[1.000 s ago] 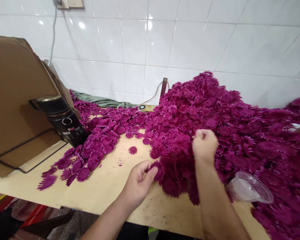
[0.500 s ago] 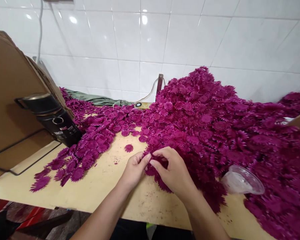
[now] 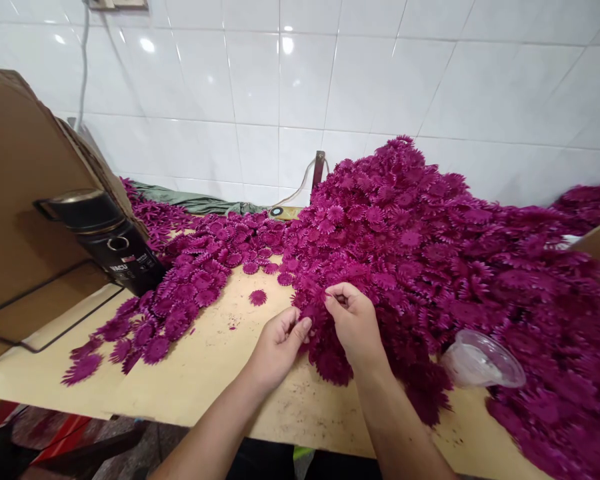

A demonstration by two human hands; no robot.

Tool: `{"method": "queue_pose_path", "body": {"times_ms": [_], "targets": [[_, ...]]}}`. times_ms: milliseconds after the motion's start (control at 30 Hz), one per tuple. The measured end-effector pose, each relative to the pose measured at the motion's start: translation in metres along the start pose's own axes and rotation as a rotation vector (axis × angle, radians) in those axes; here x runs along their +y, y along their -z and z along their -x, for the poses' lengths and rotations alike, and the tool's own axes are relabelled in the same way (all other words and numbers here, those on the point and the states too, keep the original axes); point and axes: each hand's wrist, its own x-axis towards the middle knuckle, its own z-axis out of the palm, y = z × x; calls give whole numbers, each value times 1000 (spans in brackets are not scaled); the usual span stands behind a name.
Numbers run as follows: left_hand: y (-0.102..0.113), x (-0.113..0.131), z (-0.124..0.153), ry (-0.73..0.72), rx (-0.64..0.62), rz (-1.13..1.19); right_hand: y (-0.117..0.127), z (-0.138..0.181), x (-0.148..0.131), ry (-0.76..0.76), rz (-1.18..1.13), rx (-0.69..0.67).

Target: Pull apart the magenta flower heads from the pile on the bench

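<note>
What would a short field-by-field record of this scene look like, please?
Big pile: magenta flower heads, heaped against the tiled wall
Left hand: pinching a flower at the heap's near edge
Right hand: pinching a second flower just above
Small pile: spread flat, left of the hands
Flask: black, beside cardboard
Cup: clear plastic, on its side
Table: pale wood
</note>
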Motion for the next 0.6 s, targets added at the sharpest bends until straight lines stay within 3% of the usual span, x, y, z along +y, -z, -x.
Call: {"method": "queue_pose_path", "body": {"times_ms": [267, 333, 467, 533, 600], "targets": [[-2, 16, -7, -52, 133, -6, -25, -23, -7, 253, 145, 203], [-2, 15, 4, -60, 97, -16, -10, -38, -6, 212, 178, 356], [7, 7, 23, -67, -36, -82, 49, -74, -4, 112, 195, 626], [14, 7, 20, -5, 11, -22, 71, -84, -1, 136, 248, 622], [18, 9, 11, -20, 49, 68, 78, -84, 3, 209, 359, 536]]}}
